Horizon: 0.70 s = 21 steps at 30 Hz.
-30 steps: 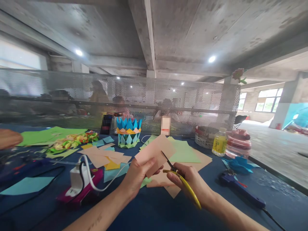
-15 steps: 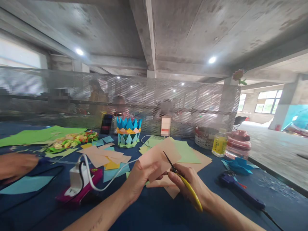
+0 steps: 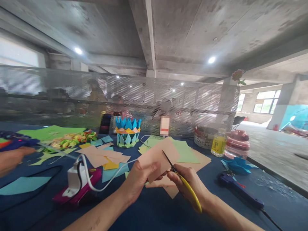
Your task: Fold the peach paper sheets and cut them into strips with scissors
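Observation:
Between thumb and fingers, my left hand (image 3: 144, 173) pinches a sheet of peach paper (image 3: 157, 154), held tilted above the table. Yellow-handled scissors (image 3: 189, 189) are gripped in my right hand (image 3: 186, 181); one dark blade lies across the front of the sheet and the rest is behind it or hidden. More peach pieces (image 3: 172, 191) lie on the blue tabletop just under my hands. Beyond the sheet rests a stack of light green paper (image 3: 187, 152) on larger peach sheets.
A blue folded-paper basket (image 3: 128, 133) stands ahead. At left are a power strip (image 3: 79, 197) with a white cable and a co-worker's hand (image 3: 12, 162) near a glue gun (image 3: 21, 141). To the right are another glue gun (image 3: 240, 189), a yellow-labelled bottle (image 3: 218, 143) and a pink jug (image 3: 237, 146).
The co-worker's hand at left has shifted, and a glue gun now shows there. My hands, the sheet and the scissors are almost unchanged.

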### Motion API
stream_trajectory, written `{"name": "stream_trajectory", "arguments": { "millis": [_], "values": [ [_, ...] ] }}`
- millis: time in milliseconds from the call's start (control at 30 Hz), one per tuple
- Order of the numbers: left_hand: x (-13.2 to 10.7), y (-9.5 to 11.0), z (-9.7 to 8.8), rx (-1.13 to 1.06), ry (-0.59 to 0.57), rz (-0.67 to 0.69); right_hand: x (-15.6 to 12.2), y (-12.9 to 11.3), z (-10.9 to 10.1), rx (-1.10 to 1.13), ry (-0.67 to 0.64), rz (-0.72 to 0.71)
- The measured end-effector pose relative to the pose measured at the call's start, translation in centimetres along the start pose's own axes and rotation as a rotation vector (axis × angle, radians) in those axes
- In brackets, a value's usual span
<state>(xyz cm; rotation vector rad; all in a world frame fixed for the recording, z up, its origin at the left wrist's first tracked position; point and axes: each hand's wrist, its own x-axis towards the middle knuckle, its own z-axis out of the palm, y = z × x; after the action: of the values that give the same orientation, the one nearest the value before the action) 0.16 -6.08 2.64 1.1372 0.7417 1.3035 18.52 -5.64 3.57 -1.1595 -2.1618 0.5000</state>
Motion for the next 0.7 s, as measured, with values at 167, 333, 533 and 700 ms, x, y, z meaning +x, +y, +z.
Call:
{"name": "stream_trajectory", "arguments": {
  "millis": [167,333,533,700],
  "values": [
    [0.0,-0.1,-0.1,-0.03,-0.002,-0.007,0.0,0.0,0.0,0.002,0.013,0.001],
    [0.2,-0.6,-0.4,-0.032,-0.076,-0.013,-0.2,-0.2,-0.1,0.016,-0.005,-0.029],
    [0.1,-1.0,-0.4,-0.064,-0.129,-0.064,-0.4,-0.7,-0.3,0.074,-0.057,0.034],
    [0.0,-0.9,-0.1,-0.101,-0.148,-0.079,-0.4,-0.6,-0.1,0.153,-0.073,0.046]
  ]
}}
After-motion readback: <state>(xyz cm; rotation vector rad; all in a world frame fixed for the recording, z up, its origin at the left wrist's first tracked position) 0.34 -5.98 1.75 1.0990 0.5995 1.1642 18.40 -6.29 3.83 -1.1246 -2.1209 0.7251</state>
